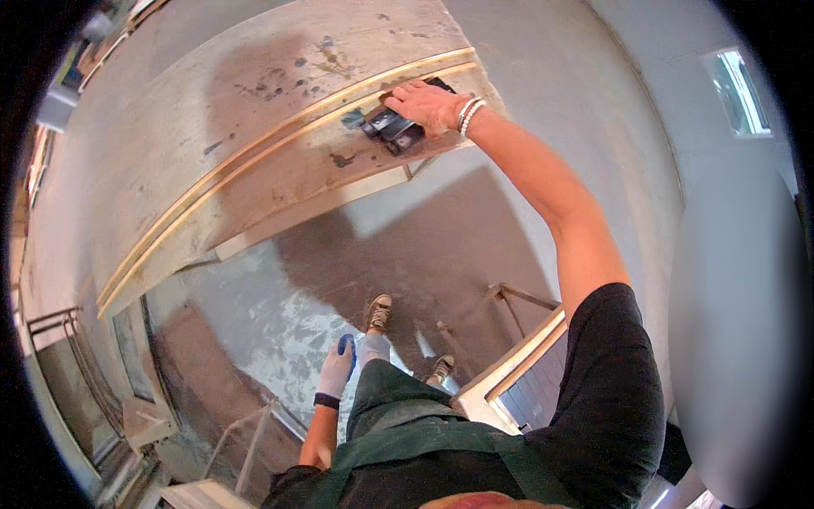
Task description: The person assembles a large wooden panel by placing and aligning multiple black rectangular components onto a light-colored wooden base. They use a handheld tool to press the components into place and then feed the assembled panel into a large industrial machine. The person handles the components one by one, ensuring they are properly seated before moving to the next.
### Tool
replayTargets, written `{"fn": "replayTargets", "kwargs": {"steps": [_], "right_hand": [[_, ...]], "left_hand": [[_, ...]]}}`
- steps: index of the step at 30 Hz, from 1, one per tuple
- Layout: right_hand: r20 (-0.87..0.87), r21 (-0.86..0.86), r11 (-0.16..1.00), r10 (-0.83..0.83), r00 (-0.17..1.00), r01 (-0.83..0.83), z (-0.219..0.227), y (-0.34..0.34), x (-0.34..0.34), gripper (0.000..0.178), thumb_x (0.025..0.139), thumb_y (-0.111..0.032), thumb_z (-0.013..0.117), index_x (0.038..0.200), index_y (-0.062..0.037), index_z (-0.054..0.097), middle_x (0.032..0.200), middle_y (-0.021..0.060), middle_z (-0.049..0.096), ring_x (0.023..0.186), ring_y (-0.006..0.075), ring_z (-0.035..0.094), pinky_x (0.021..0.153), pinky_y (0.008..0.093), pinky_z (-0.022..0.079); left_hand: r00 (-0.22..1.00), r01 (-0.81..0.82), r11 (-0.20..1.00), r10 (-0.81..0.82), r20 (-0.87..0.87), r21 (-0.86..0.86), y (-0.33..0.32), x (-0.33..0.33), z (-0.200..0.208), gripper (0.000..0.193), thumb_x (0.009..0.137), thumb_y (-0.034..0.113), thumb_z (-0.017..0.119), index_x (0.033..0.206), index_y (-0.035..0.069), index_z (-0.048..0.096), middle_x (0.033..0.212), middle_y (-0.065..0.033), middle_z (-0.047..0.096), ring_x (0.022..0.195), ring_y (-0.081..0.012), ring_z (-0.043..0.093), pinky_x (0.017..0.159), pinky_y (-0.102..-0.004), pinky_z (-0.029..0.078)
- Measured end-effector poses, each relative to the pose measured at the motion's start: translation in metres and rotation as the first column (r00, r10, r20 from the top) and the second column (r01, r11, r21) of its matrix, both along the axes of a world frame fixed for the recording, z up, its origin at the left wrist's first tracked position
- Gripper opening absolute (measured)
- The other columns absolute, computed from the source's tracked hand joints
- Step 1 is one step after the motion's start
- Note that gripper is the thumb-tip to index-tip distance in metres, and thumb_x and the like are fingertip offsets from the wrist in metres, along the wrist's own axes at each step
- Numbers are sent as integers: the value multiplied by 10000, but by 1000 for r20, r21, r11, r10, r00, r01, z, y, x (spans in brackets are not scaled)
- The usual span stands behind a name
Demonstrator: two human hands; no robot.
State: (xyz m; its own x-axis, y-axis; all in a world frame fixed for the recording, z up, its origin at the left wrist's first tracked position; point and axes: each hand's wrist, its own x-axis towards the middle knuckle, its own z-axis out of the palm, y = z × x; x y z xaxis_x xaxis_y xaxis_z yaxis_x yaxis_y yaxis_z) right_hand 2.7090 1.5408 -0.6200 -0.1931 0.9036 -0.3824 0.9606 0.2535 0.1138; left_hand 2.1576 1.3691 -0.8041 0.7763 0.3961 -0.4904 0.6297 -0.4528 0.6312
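Observation:
My bare right hand [424,106], with pale bracelets at its wrist, reaches far out over the worktable [280,182]. Its fingers lie over a black blocky object [397,131] that looks like a hand tool; the hand covers part of it, so its exact kind does not show. Two long, thin wooden strips [254,153] run side by side along the tabletop, passing close to the fingers. My left hand [337,369] hangs low beside my leg in a white glove with blue coating. Nothing can be seen in it, and its fingers are largely hidden.
Dark stains mark the tabletop [280,76]. Beside my right hip stands a wood-framed piece with a slatted panel [534,386]. Frames and a rack [76,382] stand at the lower left. A wall with a small window [739,93] rises on the right.

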Motion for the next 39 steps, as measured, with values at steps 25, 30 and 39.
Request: {"fn": "replayTargets", "kwargs": {"steps": [25, 30, 39], "right_hand": [[-435, 125, 278, -847, 305, 952, 158, -566, -251, 583, 550, -188, 779, 1042, 12, 539, 1000, 173, 545, 935, 341, 561, 816, 436, 479], [-187, 132, -39, -982, -14, 990, 160, -833, -312, 644, 534, -159, 777, 1098, 22, 523, 1006, 183, 556, 942, 364, 569, 854, 434, 485], [-85, 185, -214, -976, -201, 959, 142, -1109, -325, 719, 553, -292, 823, 1124, 25, 524, 1032, 192, 561, 1006, 347, 558, 902, 413, 466]], "left_hand": [[971, 213, 910, -157, 180, -357, -36, 136, 78, 567, 1012, 405, 483, 1385, -22, 458, 1312, -155, 568, 1175, -251, 556, 1016, -364, 415], [968, 177, 815, -42, 248, -551, -136, 174, 113, 482, 1033, 314, 468, 1360, -40, 478, 1322, -128, 555, 1175, -212, 536, 1034, -347, 396], [804, 341, 908, -415, 425, 243, -373, 188, 254, 416, 1008, 253, 490, 1349, 14, 491, 1312, -194, 542, 1234, -356, 501, 1050, -431, 385]]}}
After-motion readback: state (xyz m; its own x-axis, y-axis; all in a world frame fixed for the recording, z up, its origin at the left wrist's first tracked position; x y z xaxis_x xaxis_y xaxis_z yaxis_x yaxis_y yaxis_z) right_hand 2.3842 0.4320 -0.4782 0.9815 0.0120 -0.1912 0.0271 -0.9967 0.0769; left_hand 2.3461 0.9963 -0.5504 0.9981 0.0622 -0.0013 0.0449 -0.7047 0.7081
